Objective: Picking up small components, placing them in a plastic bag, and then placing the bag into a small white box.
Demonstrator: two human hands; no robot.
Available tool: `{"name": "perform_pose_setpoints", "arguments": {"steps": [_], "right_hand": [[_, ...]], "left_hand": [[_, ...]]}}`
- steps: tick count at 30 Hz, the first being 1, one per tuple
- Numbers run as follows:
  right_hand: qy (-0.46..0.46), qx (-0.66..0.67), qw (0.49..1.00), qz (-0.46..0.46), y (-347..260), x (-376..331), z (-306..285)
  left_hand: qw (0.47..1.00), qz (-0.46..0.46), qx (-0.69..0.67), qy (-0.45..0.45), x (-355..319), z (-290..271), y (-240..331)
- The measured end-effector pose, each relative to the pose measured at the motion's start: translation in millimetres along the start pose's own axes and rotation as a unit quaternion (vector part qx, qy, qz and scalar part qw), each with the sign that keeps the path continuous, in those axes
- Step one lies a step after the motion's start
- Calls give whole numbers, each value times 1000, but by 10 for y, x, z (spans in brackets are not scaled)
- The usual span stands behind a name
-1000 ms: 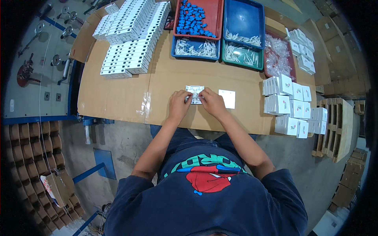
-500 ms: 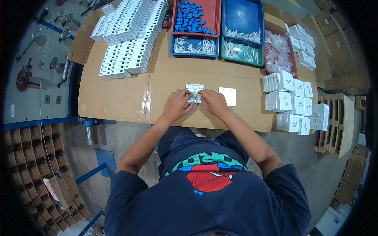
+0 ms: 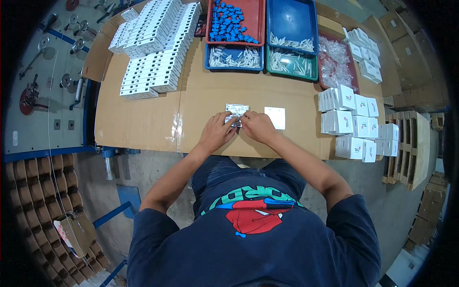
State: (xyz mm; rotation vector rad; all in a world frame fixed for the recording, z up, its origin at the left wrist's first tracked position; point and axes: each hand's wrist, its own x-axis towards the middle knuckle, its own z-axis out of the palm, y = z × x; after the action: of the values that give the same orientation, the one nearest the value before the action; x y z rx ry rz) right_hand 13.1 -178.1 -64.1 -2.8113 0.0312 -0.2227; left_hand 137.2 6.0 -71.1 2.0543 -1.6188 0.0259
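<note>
a small white-and-grey rectangular plate (image 3: 237,108) lies on brown cardboard sheeting (image 3: 201,100), between the left hand (image 3: 216,130), fingers bent at its left side, and the right hand (image 3: 258,127), fingertips bunched at its right; whether either pinches a part cannot be told. advisable: left steadies, right works squarely and lightly. a red plastic tray (image 3: 252,20) holds small blue plastic pieces (image 3: 225,21); two blue plastic trays (image 3: 291,20) and one green plastic tray (image 3: 292,76) hold slender white pieces (image 3: 234,57); a dark-red tray (image 3: 354,71) holds crumpled clear plastic (image 3: 333,62).

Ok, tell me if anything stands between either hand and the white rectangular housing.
Nothing visible does: the left hand and right hand both have fingers over the white rectangular housing. The flat white panel lies to the right, not between.
</note>
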Motion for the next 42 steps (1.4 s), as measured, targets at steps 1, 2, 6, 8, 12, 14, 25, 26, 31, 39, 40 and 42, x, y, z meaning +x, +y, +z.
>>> {"name": "perform_pose_setpoints", "arguments": {"steps": [1, 2, 6, 8, 12, 14, 25, 26, 31, 39, 40, 42], "right_hand": [[4, 12, 1000, -8, 8, -13, -25], [6, 25, 1000, -16, 1, -19, -43], [32, 41, 999, -14, -3, -48, -44], [9, 34, 999, -10, -6, -69, -30], [8, 24, 1000, 8, -60, -83, -37], [4, 7, 1000, 15, -66, -73, -45], [-34, 1, 999, -8, 68, -59, -106], [-26, 6, 1000, -17, 75, -66, -113], [23, 54, 998, 16, 72, -127, -133], [186, 25, 914, 360, 301, -643, -327], [119, 19, 898, 424, 300, -696, -386], [50, 10, 873, 485, 289, -730, -449]], "left_hand": [[1000, 3, -1, 14, -6, 6, 9], [1000, 1, -2, 14, -27, 27, 0], [1000, -20, -1, 12, -43, 34, 18], [1000, -29, -5, 10, -37, 22, 30], [1000, -11, 15, 8, -11, 12, 23], [1000, -5, 20, 7, 11, 14, 3], [1000, 12, 6, 1, -18, 18, -73], [1000, 12, 7, 1, -20, 27, -74], [999, -31, -28, 11, 8, 34, 17], [985, -136, -98, 35, -10, 13, 118], [985, -149, -81, 45, -40, 11, 105], [982, -163, -84, 45, -97, 72, 60]]}}
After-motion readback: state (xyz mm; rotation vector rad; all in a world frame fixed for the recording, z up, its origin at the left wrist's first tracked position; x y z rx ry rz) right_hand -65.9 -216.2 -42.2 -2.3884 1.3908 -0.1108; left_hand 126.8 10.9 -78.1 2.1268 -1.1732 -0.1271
